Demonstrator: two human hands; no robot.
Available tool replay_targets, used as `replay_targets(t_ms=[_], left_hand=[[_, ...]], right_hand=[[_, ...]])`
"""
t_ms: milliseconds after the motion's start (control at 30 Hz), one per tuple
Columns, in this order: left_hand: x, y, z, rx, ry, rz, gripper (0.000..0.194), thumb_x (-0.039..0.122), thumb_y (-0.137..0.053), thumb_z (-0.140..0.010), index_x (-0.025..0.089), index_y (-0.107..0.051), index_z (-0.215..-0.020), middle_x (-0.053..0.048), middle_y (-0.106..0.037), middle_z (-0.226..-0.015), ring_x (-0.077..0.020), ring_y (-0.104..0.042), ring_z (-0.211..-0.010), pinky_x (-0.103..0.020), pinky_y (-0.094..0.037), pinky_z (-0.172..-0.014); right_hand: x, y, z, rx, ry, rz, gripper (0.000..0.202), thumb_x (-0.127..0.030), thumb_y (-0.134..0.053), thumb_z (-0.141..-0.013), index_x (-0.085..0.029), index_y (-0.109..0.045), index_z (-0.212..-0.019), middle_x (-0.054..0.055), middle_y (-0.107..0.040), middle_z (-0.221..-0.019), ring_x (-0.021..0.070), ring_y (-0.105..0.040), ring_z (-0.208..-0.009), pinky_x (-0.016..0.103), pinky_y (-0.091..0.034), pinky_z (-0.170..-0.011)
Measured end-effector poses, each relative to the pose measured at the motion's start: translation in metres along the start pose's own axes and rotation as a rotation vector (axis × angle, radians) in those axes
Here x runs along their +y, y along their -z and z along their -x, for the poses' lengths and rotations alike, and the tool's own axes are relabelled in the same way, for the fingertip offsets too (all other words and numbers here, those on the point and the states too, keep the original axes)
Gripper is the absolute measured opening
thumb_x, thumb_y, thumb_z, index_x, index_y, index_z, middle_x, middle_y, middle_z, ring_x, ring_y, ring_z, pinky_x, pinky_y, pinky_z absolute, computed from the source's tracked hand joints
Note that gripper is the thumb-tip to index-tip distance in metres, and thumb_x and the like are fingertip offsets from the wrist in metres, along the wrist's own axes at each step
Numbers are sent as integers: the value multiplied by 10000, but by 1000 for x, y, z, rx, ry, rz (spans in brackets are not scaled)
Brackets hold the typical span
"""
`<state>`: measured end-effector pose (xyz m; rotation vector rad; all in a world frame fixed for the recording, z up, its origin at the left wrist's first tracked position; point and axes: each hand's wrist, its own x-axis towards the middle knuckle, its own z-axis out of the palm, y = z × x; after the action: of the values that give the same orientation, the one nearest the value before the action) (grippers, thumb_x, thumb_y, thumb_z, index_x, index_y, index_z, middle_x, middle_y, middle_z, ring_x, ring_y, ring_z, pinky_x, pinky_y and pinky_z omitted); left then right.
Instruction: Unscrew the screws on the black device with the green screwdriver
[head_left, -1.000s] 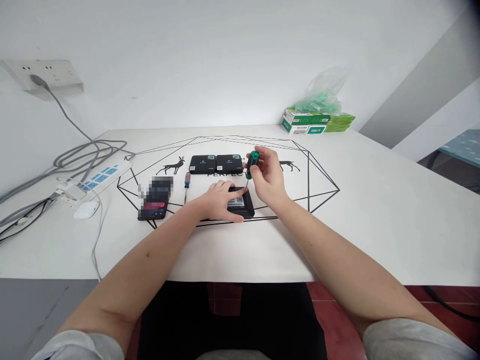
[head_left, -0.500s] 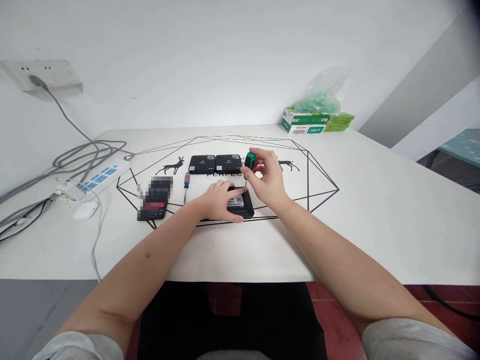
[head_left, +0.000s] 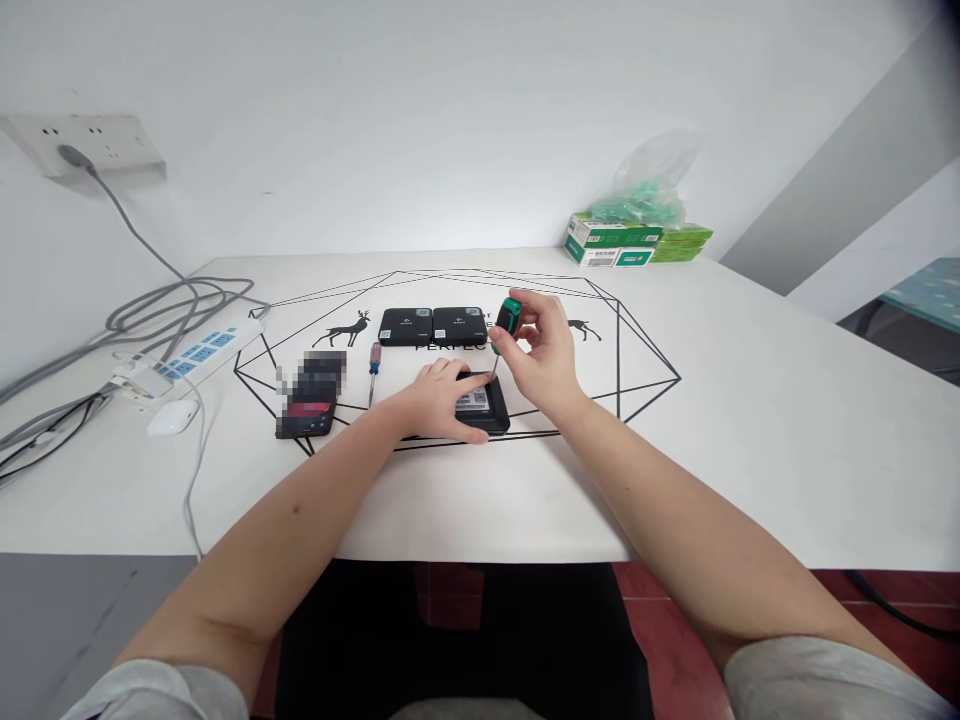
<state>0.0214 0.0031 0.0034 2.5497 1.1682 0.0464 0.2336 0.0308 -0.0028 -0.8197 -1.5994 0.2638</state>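
Left hand [head_left: 439, 402] spread, not gripping, flat on black box [head_left: 496, 412]; green screwdriver [head_left: 509, 317] leaning further right than half a second ago, tip at box's far-right corner, likely turning; right hand [head_left: 546, 360] pinching handle, fingers curled

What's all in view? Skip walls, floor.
Labelled box: one, black, centre
Green screwdriver: one, green and black, tip at labelled box
Flat boxes: two, black, beyond labelled box
Second screwdriver: one, red and blue, left
Phone: one, black, blurred, farther left
Power strip: one, white and blue, far left
Small case: one, white, beside power strip
Cables: several, mostly grey, left
Wall socket: one, white, upper left
Cartons: several, green and white, far right
Plastic bag: one, clear-green, on cartons
Table: one, white, beneath
Other surface: one, teal, right edge
Left hand: one, on labelled box
Right hand: one, holding green screwdriver
Sleeves: two, grey, bottom corners
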Motion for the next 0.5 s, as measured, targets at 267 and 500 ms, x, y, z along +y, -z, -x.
replay_targets(t_ms=[267,500], left_hand=[[-1,-1,0,7,-1,17,1115,828,-740,-845,301,-404,-1768,-167,-454,-1635,-418,-380,-1515,-582,-309,-1308],[-6,-10,-2,196,12,158,742,705,-723,-973,290,-625,-1580,-154,-489,-1683,-393,-380,-1592,-613,-242,-1338]], right_hand=[[-1,0,-1,47,16,-26,467,-564,-750,-984,-360,-621,-1384,59,-614,-1184,249,-654,-1033,424,-647,-756],[4,-1,0,97,2,-111,539,-606,-770,-977,-375,-579,-1425,77,-605,-1244,255,-673,-1056,445,-674,-784]])
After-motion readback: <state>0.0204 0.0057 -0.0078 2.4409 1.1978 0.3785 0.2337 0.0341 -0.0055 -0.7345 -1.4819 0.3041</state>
